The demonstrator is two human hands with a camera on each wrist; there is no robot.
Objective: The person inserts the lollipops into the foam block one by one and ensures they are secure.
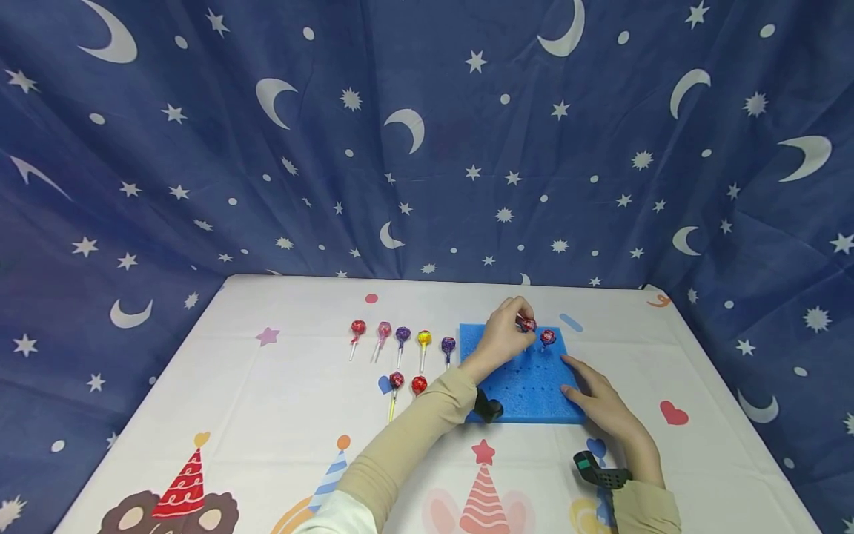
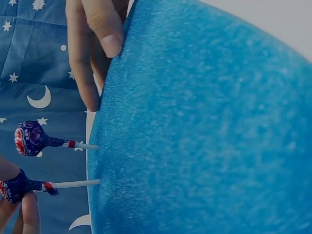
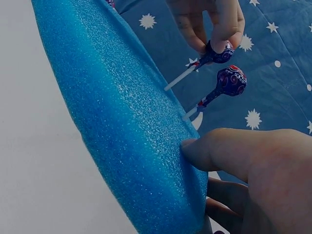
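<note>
My left hand (image 1: 505, 331) pinches the wrapped head of a purple-and-red lollipop (image 1: 527, 325) above the far part of a blue foam board (image 1: 530, 389). In the left wrist view, the stick of this lollipop (image 2: 73, 184) meets the foam; how deep it sits cannot be told. Beside it, another purple-and-red lollipop (image 1: 548, 338) stands in the foam, held by nothing. My right hand (image 1: 603, 400) grips the board's right edge, its thumb (image 3: 197, 152) on the top face and its other fingers at the side, partly hidden in the right wrist view.
Left of the board, several lollipops lie in a row, among them a red one (image 1: 358, 328) and a yellow one (image 1: 424, 338). Nearer are a dark red one (image 1: 396, 380) and a red one (image 1: 419, 385), partly behind the left sleeve. A starry curtain (image 1: 427, 148) hangs behind the table.
</note>
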